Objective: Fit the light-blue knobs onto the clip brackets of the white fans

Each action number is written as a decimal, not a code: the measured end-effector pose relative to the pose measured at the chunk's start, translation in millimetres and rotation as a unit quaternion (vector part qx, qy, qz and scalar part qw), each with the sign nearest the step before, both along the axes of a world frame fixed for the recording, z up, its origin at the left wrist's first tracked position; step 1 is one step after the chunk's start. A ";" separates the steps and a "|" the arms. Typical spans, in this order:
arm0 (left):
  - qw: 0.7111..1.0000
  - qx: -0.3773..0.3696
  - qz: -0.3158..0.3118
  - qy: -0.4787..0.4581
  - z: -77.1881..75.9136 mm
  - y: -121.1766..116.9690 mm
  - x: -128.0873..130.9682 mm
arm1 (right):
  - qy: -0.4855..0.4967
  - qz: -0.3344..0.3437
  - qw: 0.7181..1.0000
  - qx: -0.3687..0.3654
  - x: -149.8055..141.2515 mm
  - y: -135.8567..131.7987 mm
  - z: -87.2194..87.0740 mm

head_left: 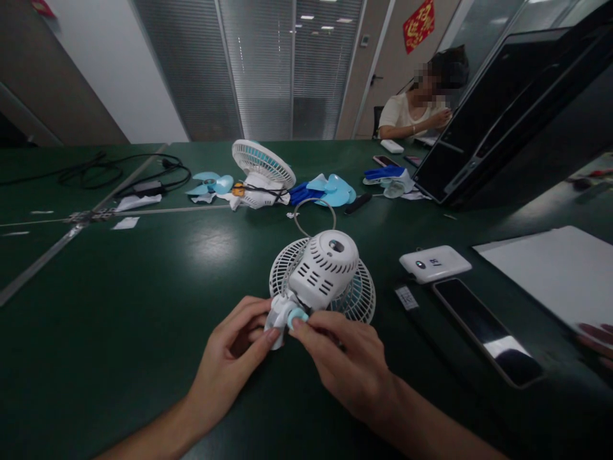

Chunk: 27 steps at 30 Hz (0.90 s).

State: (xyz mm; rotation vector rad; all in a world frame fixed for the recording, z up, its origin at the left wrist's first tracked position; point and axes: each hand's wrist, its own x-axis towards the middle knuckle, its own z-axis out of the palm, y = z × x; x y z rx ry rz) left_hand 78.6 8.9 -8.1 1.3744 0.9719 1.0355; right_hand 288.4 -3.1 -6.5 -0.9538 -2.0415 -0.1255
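A small white fan [320, 271] lies grille-down on the green table, its vented motor housing facing up. My left hand [239, 342] grips the white bracket [274, 327] at the near end of the fan, thumb on one side and fingers on the other. On that bracket sits a light blue knob [296, 316], pinched between the thumb and fingers of my right hand [352, 358]. Part of the round grille [364, 297] shows beyond the housing, with blue blades behind its bars. My right fingers hide some of the joint.
A second fan [263, 165], loose blue blades [335, 190] and blue-white gloves [387, 174] lie farther back. On the right are a white device [435, 263], a phone [486, 332], paper [550, 268] and a large black monitor [517, 115]. Another person [407, 115] sits across; another hand [598, 342] shows at right.
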 end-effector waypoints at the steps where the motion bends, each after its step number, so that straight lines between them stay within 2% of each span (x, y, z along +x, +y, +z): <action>1: 1.000 -0.003 -0.003 -0.002 0.0 0.2 -0.2 | -0.004 0.002 1.000 0.006 2.3 0.2 0.1; 7: 1.000 -0.013 0.005 -0.012 0.0 1.4 0.4 | -0.020 0.042 0.999 0.013 8.9 2.4 -0.1; 11: 1.000 0.002 0.007 -0.017 -1.7 0.8 1.0 | -0.002 0.020 1.000 0.010 4.6 4.6 0.3; 17: 1.000 0.011 0.007 -0.008 -2.7 1.3 2.4 | -0.021 0.051 0.998 0.013 7.0 8.7 0.2; 24: 1.000 0.004 0.017 0.003 -3.3 2.0 -0.9 | -0.127 0.101 0.986 0.029 20.8 17.2 16.6; 27: 1.000 0.013 0.018 0.014 -3.3 1.6 -1.7 | -0.152 0.089 0.984 0.039 22.1 17.5 21.9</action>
